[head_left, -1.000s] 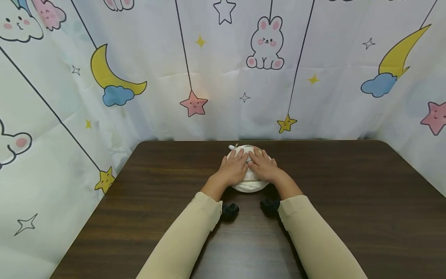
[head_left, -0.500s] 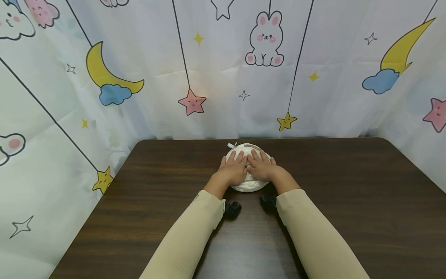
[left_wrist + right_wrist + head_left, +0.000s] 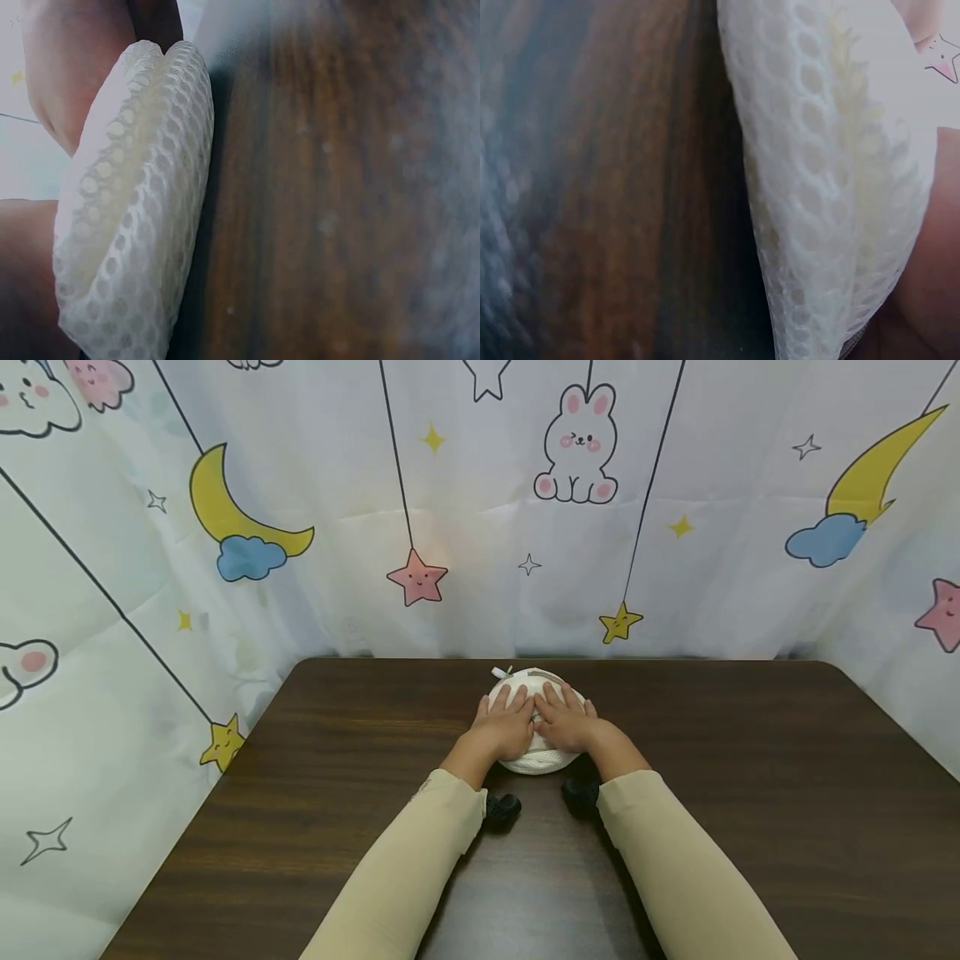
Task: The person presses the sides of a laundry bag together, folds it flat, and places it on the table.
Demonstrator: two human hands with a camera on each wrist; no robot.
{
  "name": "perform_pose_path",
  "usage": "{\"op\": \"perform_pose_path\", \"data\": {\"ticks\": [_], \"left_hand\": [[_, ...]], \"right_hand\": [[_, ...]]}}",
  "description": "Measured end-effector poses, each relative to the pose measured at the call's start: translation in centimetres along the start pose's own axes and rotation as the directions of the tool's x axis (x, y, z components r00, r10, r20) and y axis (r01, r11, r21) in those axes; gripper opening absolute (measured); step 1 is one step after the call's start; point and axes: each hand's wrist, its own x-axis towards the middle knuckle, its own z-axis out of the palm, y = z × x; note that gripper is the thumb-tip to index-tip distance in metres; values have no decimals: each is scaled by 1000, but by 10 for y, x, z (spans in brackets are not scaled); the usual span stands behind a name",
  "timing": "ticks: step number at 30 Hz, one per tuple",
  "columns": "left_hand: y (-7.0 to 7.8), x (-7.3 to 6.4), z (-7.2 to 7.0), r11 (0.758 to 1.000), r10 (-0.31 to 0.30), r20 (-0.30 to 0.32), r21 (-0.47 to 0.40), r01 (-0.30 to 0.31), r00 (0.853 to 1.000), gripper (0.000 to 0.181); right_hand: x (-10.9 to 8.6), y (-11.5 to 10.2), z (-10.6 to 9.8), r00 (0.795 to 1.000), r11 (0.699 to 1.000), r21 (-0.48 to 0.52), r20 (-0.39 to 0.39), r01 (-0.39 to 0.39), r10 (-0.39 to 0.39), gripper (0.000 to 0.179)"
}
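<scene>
A round white mesh laundry bag (image 3: 536,763) lies near the far edge of the table, with a white tab (image 3: 499,673) at its back left. My left hand (image 3: 504,727) rests on its left half, and my right hand (image 3: 567,723) on its right half. The fingers of both are spread and fairly straight, thumbs close together at the middle. Between them the bag's top is partly hidden. In the left wrist view the mesh bag (image 3: 142,202) shows a folded, honeycomb-like side. The right wrist view has the same mesh bag (image 3: 802,150) close up, with a hand behind it.
A dark brown wooden table (image 3: 750,777) spreads around the bag. Behind and at the sides hangs a white curtain (image 3: 480,510) printed with stars, moons and rabbits. Black wrist devices (image 3: 502,812) stick out under both sleeves, just above the table.
Both hands have drawn back slightly toward me on the bag, so more of its far rim shows. The bag stays in place; the head view has shifted a little.
</scene>
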Motion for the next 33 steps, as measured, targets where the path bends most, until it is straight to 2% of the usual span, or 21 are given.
{"op": "perform_pose_path", "data": {"ticks": [7,15,21,27,33], "left_hand": [[-3,3,5,1000,-9,-8,-27,9,1000,55],[-4,4,6,998,23,-80,-63,-28,997,54],[-4,2,4,993,48,-159,-101,-65,986,54],[-4,-3,-2,992,64,-215,-93,-85,974,54],[-8,-9,-13,990,70,-281,-95,-100,957,56]], "right_hand": [[-2,-2,-1,1000,1000,29,-1,6,-6,62],[-6,0,2,995,998,65,-97,15,-8,59],[-10,2,1,982,993,105,-188,49,-29,60],[-14,1,-3,974,990,125,-221,70,-41,63],[-22,2,-13,954,993,96,-296,70,-39,65]]}}
